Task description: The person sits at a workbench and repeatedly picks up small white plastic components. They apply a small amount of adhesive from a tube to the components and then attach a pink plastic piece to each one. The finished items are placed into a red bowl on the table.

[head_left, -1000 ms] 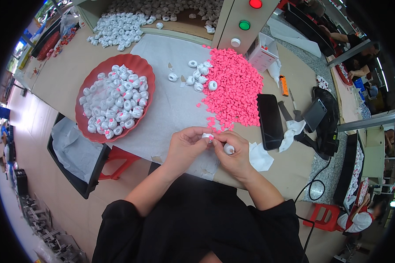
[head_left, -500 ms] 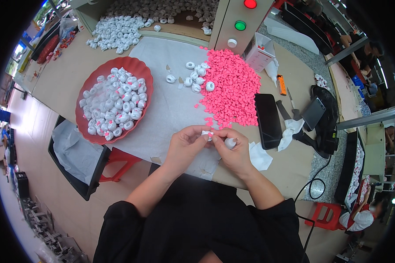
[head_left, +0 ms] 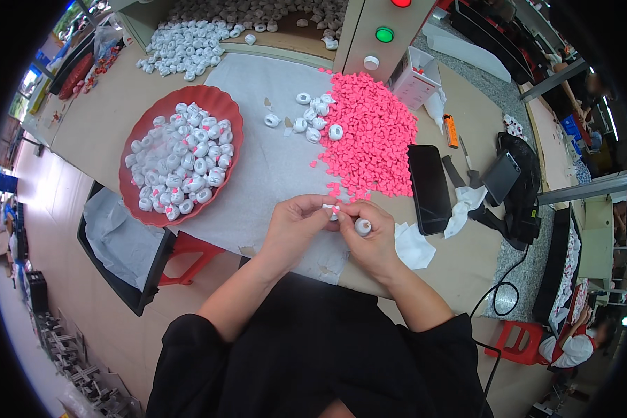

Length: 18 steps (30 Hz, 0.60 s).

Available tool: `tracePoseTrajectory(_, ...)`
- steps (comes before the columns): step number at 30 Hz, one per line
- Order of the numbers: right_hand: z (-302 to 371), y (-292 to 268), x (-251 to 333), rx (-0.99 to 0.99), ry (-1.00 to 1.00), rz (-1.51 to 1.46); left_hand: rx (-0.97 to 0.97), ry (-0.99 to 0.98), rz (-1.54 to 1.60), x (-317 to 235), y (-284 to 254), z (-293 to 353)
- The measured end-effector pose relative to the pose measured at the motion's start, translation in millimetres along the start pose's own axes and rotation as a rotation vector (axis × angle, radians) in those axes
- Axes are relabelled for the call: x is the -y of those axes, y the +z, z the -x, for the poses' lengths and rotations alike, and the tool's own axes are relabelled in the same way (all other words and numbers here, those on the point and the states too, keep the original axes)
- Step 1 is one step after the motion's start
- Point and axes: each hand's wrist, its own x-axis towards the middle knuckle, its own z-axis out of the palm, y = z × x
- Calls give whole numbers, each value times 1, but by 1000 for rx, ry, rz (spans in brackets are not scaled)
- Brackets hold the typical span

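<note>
Over the near edge of the table, my left hand (head_left: 291,228) pinches a small white rounded piece (head_left: 329,207) with a pink bit on it. My right hand (head_left: 375,244) has its thumb and fingertips on the same piece. Tucked in the right hand's curled fingers is a small white bottle (head_left: 362,226), mostly hidden by the hand. Just beyond the fingertips spreads a heap of tiny pink pieces (head_left: 373,139). Several white rounded pieces (head_left: 313,115) lie against its left side. A red scalloped bowl (head_left: 235,132) at the left holds many such white pieces, some with pink bits.
Right of the heap lie a black phone (head_left: 430,188), crumpled white tissue (head_left: 465,209), an orange lighter-like item (head_left: 451,131) and a white nozzle bottle (head_left: 435,108). A cabinet post with buttons (head_left: 380,49) stands behind. A lined black tray (head_left: 146,285) is at lower left.
Both hands stay together at the white piece, which has turned slightly in the fingertips. The bottle in my right hand has tilted a little. The view has shifted slightly.
</note>
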Motion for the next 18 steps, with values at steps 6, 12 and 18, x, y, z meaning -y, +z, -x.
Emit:
tracePoseTrajectory(6,0,0,-3,-9,6,-29,-13,16,-38,6,-3,-2)
tracePoseTrajectory(12,1,1,-6,-58,258,-250,-13,-31,-19,1,3,-2)
tracePoseTrajectory(18,-5,-13,0,30,427,-504,-25,-97,-16,1,3,0)
